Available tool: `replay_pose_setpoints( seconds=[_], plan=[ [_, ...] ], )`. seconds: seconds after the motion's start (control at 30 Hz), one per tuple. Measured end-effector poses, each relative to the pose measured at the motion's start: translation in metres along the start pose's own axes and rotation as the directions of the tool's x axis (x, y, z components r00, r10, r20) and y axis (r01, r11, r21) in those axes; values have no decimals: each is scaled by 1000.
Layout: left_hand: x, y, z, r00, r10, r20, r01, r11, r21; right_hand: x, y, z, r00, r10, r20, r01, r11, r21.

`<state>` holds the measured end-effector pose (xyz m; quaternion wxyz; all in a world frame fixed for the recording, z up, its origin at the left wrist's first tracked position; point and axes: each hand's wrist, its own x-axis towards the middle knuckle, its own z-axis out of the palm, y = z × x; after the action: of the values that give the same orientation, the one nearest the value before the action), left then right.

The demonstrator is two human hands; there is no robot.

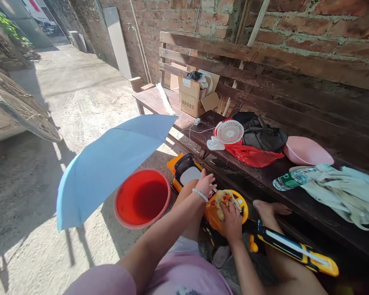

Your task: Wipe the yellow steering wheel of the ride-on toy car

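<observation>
My right hand point(233, 221) presses a crumpled beige cloth point(221, 200) with a red patch against the yellow steering wheel point(244, 205) of a toy ride-on vehicle point(215, 217). Its fingers are bent over the cloth. Wearing a pale bead bracelet point(199, 194), my left hand point(206, 183) hovers above the vehicle's body with fingers spread, holding nothing. Behind it are the vehicle's grey-white panel point(189, 175) and black seat-like part point(183, 163). A red basin point(118, 211) holding dark-looking water stands on the ground to the left.
A light blue umbrella point(110, 155) spreads left of the vehicle. Along the brick wall, a wooden bench point(252, 178) bears a cardboard box point(189, 98), white fan point(230, 132), black bag point(261, 135), pink basin point(307, 149) and bottle point(292, 178). A yellow-black toy part point(295, 248) lies at right.
</observation>
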<state>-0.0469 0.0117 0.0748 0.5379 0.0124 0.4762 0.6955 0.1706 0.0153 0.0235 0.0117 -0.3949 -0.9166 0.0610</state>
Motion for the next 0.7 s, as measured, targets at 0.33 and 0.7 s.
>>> replay_pose_setpoints(
  seconds=[0.33,0.7],
  plan=[
    [-42,164,-132,798,47,-600,-4,997,72,3,-11,-21,1000,14,1,-14,1000,-14],
    [-54,26,-13,872,450,193,-470,658,589,-29,-17,-38,990,58,132,-79,984,160]
  ],
)
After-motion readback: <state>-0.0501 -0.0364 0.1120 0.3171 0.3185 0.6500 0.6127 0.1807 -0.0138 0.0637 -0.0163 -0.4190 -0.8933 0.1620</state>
